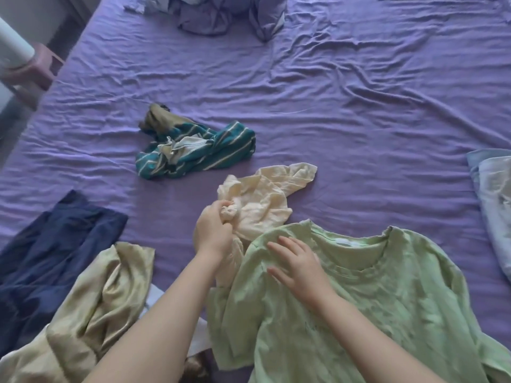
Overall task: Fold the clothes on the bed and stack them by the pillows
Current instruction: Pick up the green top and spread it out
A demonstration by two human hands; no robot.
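Note:
A light green T-shirt lies spread face up on the purple bed sheet, neckline toward the far side. My right hand rests flat on its left shoulder with fingers apart. My left hand is clenched on a bunch of a crumpled cream garment that lies just beyond the green shirt. A teal striped garment with an olive piece lies crumpled farther out. A shiny beige garment and a navy garment lie at the near left.
Crumpled lilac bedding sits at the far edge of the bed. A pale blue and white garment lies at the right edge. A white cylinder on a pink stool stands beside the bed at the left.

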